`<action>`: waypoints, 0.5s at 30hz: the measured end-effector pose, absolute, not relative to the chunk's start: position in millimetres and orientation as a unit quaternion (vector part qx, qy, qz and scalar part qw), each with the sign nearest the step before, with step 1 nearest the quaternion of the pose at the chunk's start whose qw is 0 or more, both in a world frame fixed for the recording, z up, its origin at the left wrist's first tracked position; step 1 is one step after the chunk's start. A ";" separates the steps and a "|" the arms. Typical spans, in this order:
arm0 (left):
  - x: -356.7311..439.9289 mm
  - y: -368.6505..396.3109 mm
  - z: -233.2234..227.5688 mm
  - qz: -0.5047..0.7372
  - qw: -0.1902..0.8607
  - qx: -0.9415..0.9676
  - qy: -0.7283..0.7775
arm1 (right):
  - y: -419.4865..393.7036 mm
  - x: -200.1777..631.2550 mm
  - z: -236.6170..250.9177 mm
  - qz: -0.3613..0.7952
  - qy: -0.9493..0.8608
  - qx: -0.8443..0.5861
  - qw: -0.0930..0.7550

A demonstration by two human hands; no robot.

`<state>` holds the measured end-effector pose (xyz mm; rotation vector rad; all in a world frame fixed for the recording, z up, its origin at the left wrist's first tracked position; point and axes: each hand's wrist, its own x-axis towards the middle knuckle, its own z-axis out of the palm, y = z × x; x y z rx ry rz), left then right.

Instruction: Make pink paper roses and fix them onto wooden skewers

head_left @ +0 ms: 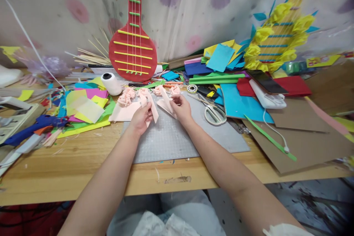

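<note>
My left hand (142,118) is closed on a pink paper strip (152,107) above the grey cutting mat (163,143). To its right, my right hand (181,108) pinches another pink paper piece (166,103). Just behind the hands lie several crumpled pink paper flowers (126,97). A flat pink sheet (124,113) rests at the left, partly behind my left hand. Scissors (215,114) with pale handles lie on the mat, right of my right hand.
A red paper-covered lute model (132,51) leans at the back, beside a white thread spool (111,83). A blue glue gun (38,128) and coloured paper scraps (85,107) lie left. Cardboard (298,143), a white power bank (267,96) and a yellow flowered model (276,40) stand right.
</note>
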<state>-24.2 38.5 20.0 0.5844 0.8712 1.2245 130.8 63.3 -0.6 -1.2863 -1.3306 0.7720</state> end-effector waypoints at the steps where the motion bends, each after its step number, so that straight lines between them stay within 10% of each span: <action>1: -23.1 37.8 20.3 0.549 0.693 0.270 0.381 | 61.5 127.0 -0.1 0.354 -0.556 -0.521 0.542; 15: -17.1 33.3 21.9 0.560 0.636 0.322 0.422 | 46.5 109.7 6.2 0.425 -0.635 -0.424 0.486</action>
